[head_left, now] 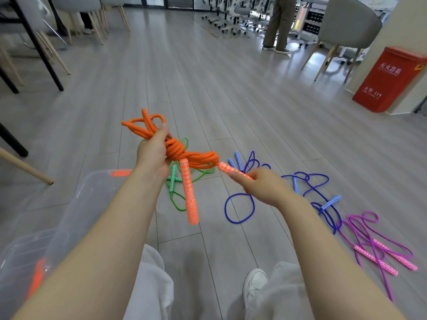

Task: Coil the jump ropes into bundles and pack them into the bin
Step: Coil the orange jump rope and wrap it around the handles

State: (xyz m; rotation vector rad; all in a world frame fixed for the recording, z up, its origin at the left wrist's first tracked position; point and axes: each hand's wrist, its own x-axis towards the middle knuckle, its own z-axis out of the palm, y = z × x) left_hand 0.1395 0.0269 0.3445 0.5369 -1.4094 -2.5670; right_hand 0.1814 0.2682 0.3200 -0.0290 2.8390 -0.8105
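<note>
Orange jump rope [184,153], coiled, sits bunched in the left hand [152,153], whose grip is closed on it; the right hand [265,185] pinches the free handle [231,170] at four o'clock, long axis pointing back at the coil. Bin [76,204] waits at seven o'clock, nearer the left.

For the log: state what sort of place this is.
Probably an office or shared workroom. White wheeled office chairs cluster at the back, a red fire-equipment box stands by the wall, and grey plank flooring runs throughout, with jump ropes spread on it.
</note>
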